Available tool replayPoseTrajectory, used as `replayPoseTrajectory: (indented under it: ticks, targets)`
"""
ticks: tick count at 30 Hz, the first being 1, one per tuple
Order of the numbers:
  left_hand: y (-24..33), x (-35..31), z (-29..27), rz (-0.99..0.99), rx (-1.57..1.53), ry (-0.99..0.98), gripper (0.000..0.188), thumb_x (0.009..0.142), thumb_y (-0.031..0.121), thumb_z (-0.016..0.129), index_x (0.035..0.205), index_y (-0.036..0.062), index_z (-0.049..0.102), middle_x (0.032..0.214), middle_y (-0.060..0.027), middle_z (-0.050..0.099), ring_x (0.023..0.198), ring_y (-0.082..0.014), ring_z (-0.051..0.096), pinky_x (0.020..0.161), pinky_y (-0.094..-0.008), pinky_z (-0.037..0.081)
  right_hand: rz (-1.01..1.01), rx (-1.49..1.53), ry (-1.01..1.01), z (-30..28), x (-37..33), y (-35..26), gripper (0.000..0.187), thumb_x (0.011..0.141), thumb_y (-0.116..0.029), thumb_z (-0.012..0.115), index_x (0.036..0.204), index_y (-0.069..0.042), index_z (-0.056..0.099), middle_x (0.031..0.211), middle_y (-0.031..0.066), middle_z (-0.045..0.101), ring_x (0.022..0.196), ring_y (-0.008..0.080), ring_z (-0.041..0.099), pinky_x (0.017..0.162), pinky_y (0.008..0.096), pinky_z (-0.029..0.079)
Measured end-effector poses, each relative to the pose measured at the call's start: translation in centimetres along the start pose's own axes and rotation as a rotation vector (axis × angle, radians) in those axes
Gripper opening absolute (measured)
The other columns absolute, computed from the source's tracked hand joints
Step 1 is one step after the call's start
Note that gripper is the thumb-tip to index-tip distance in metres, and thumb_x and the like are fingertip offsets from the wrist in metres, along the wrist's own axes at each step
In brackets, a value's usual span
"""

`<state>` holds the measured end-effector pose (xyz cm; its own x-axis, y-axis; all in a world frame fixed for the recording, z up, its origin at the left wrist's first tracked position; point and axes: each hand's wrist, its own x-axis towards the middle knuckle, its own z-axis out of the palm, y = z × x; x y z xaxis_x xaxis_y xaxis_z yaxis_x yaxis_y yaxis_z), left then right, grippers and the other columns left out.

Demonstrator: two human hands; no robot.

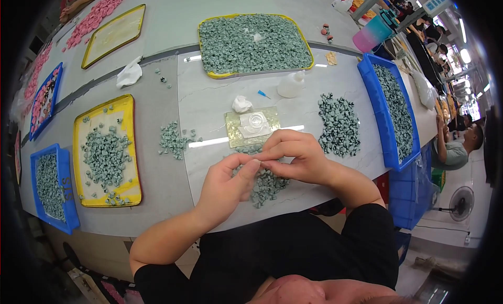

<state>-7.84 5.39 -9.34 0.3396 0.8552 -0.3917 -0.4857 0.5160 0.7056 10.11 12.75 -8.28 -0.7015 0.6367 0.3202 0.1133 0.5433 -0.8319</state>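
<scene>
Rectangular yellow-green mat (233,130): small lumpy grey-green pieces (267,189) heaped at its six o'clock; yellow-rimmed rectangular tray (219,74) at twelve.

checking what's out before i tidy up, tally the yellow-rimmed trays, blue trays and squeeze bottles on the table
yellow-rimmed trays: 3
blue trays: 3
squeeze bottle: 1
total: 7
</scene>
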Motion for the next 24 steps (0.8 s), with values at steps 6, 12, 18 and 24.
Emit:
replayPoseTrajectory:
  ticks: [6,12,18,24]
  targets:
    - [-0.02,-0.07,-0.17,0.014,-0.031,-0.033,0.02,0.091,0.023,0.052,0.091,0.0033,0.052,0.062,0.0044,0.041,0.05,-0.0028,0.032,0.044,-0.019,0.024,-0.006,0.005,0.031,0.1,0.12,0.02,0.023,0.069,0.004,0.067,0.09,-0.004,0.067,0.081,0.006,0.06,0.07,0.0149,0.059,0.059,0.0252,0.048]
    - [-0.12,-0.08,-0.07,0.0,-0.046,-0.008,0.02,0.092,0.023,0.051,0.094,0.0032,0.051,0.061,0.0045,0.04,0.05,-0.0028,0.031,0.044,-0.0192,0.024,-0.025,0.045,0.02,0.24,0.12,-0.11,0.021,0.069,0.003,0.067,0.09,-0.003,0.066,0.081,0.007,0.06,0.069,0.0151,0.059,0.059,0.0251,0.048]
    - [-0.23,-0.24,-0.37,0.014,-0.048,-0.045,0.02,0.092,0.022,0.051,0.097,0.0027,0.051,0.061,0.0047,0.039,0.05,-0.003,0.031,0.044,-0.0196,0.023,0.035,0.061,0.002,0.29,0.23,-0.46,0.019,0.07,0.003,0.068,0.088,-0.003,0.066,0.082,0.0059,0.06,0.072,0.0158,0.06,0.061,0.0247,0.049]
    - [-0.38,-0.27,-0.46,0.003,-0.091,-0.063,0.02,0.092,0.022,0.051,0.098,0.003,0.051,0.062,0.0048,0.039,0.051,-0.0031,0.032,0.045,-0.0194,0.024,-0.029,0.016,-0.013,0.4,0.11,-0.33,0.022,0.069,0.002,0.069,0.09,-0.004,0.066,0.081,0.0057,0.058,0.071,0.016,0.057,0.06,0.0256,0.046]
